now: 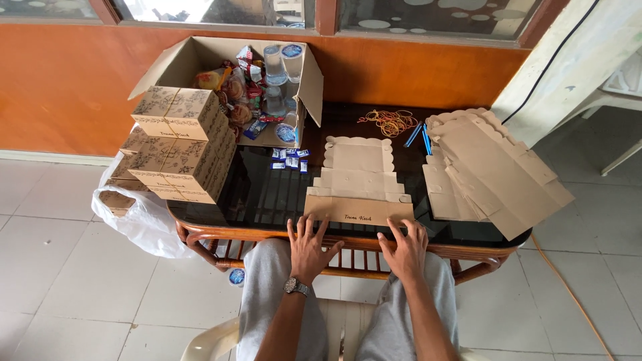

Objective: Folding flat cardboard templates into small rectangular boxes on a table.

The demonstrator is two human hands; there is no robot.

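Note:
A flat, unfolded kraft cardboard box blank (359,182) lies on the dark glass table (267,197) right in front of me. My left hand (309,249), with a wristwatch, rests fingers spread on the blank's near-left edge. On the near-right edge my right hand (403,246) presses with its fingers spread too. Neither hand grips anything.
Several folded, printed kraft boxes (179,144) are stacked at the table's left. An open carton (257,87) of snacks and water cups stands at the back. A pile of flat blanks (491,170) lies at right, with rubber bands (389,122), blue pens (420,137) and small sachets (289,158). A white plastic bag (137,217) hangs at left.

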